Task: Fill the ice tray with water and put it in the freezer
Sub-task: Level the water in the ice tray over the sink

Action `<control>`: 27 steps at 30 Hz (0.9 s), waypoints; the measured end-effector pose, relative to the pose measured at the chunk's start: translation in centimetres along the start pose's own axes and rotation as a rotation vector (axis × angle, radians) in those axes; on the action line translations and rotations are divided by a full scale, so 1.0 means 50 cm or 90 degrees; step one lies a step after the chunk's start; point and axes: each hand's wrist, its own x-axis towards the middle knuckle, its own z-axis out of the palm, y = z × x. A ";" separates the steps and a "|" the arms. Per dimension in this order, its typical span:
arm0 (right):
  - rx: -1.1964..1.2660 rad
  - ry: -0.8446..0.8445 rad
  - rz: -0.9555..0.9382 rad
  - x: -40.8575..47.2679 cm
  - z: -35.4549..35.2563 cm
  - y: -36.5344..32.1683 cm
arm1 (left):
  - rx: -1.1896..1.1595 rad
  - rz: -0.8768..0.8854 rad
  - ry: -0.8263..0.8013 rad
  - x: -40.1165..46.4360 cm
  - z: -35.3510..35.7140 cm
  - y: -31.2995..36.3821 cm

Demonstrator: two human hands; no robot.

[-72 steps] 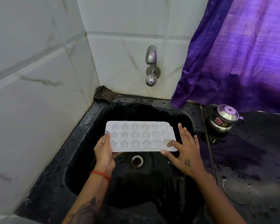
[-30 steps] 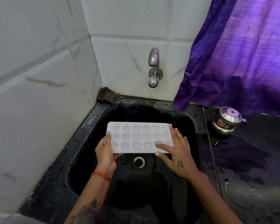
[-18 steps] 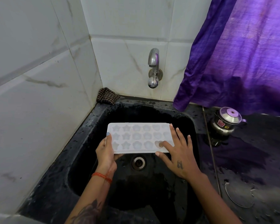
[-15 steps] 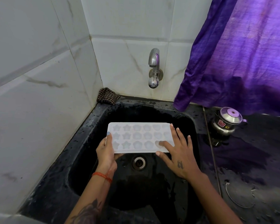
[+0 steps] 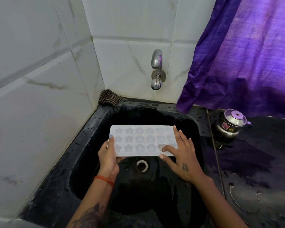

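Head view looks down into a black sink (image 5: 89, 163) set in a tiled corner. A white tray (image 5: 141, 140) with star and flower moulds is held level over the basin, above the drain (image 5: 141, 165).

Left hand (image 5: 108, 156) grips the tray's left end: the thumb, with a blue nail, lies on the top face at the edge, while the other fingers curl beneath it and are mostly hidden. A red thread circles that wrist, and a tattoo shows on the forearm below.

Right hand (image 5: 182, 157) lies flat on the tray's right end, fingers straight and spread, holding nothing. Its thumb tip touches the near edge, the forefinger rests across the mould at the near right corner, and the remaining fingertips reach towards the far right corner. A small tattoo marks the back of this hand.

Beyond the fingertips, a steel tap (image 5: 157, 68) juts from the back wall; no water can be seen falling from it. Left of the left thumb and farther back, a checked cloth (image 5: 109, 99) sits in the corner. Right of the right hand, well apart, a steel pot (image 5: 229, 125) with a lid stands on the wet black counter (image 5: 262, 162), under a purple curtain (image 5: 247, 55).
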 end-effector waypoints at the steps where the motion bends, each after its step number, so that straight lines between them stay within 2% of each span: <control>1: 0.005 0.002 0.004 -0.001 0.001 -0.001 | -0.001 0.001 0.000 0.000 0.001 0.001; 7: 0.049 0.010 -0.015 0.000 0.004 -0.021 | -0.007 0.003 -0.010 -0.003 0.003 0.003; 16: -0.049 -0.018 -0.034 0.013 0.010 -0.047 | -0.001 0.003 -0.007 -0.003 0.004 -0.004; 22: -0.018 -0.028 -0.050 0.015 0.012 -0.044 | 0.000 -0.001 -0.008 -0.002 0.004 -0.011; 27: -0.046 0.004 -0.046 0.015 0.012 -0.041 | 0.000 -0.002 -0.017 -0.003 0.006 -0.013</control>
